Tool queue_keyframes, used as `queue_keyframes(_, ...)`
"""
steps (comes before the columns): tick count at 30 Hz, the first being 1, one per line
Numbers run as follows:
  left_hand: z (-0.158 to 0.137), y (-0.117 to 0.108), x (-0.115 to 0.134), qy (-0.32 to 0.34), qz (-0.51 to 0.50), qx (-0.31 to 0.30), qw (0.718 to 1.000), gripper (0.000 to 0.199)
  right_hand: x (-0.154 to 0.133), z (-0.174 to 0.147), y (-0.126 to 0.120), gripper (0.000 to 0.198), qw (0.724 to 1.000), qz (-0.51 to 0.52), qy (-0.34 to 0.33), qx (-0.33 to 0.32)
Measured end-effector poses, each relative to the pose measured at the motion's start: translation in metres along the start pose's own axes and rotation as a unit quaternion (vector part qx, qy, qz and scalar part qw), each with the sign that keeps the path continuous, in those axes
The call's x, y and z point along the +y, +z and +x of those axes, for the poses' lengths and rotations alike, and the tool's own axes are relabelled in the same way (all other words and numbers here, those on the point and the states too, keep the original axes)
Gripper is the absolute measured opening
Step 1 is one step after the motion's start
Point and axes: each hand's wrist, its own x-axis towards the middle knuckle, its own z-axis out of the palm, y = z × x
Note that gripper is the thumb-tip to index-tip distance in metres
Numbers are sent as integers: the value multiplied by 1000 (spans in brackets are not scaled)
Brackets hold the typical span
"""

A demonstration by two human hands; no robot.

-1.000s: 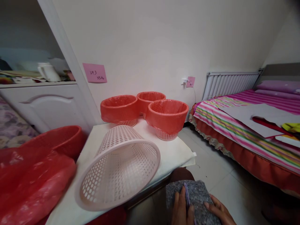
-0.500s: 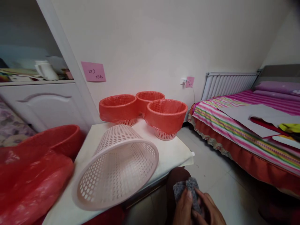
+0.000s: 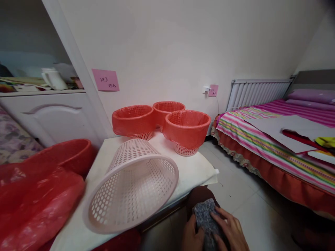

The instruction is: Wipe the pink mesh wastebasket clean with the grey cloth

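Note:
A speckled grey cloth (image 3: 206,217) lies folded over the person's knee (image 3: 200,194) at the lower right. My left hand (image 3: 193,234) grips its left side, with the thumb against the fabric. From the right, my right hand (image 3: 231,228) holds the cloth's other side, its fingers bent and somewhat apart on top. Beside the knee, a pale pink perforated plastic basket (image 3: 140,188) rests on its side on a white-covered table (image 3: 192,174), mouth toward me. Neither hand touches it. The lower parts of both hands are cut off by the frame.
Three pale baskets lined with red bags, one of them a front right basket (image 3: 186,134), stand at the table's back. A red tub (image 3: 75,153) and a loose red plastic bag (image 3: 44,202) are at left. A bed (image 3: 261,146) stands at right.
The grey cloth, bunched between both hands before, now lies flatter over the knee. My left hand has shifted left, and my right hand's fingers have spread over the cloth.

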Motion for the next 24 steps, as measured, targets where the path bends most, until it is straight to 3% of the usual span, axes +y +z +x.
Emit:
queue_keyframes(4, 3, -8, -4, -3, -20, 13, 1000, 45, 8, -1, 22, 67, 987, -116, -85, -67)
queue_keyframes(9, 0, -22, -17, -29, -61, 6, 998, 44, 8, -4, 32, 70, 977, -161, -91, -105)
queue_keyframes(13, -5, -16, -25, -33, -111, -27, 993, 40, 10, -5, 33, 68, 979, -146, -106, -91)
queue_keyframes(19, -10, -16, -9, 27, -90, 3, 996, 29, 16, -6, 43, 64, 992, -66, -94, -55)
queue_keyframes(22, -16, -34, 5, 56, -55, 54, 995, 30, -3, 7, 45, 57, 994, 42, -72, -76)
queue_keyframes(24, -23, -50, 14, 74, -34, 94, 992, 34, -26, 19, 49, 53, 980, 167, -28, -108)
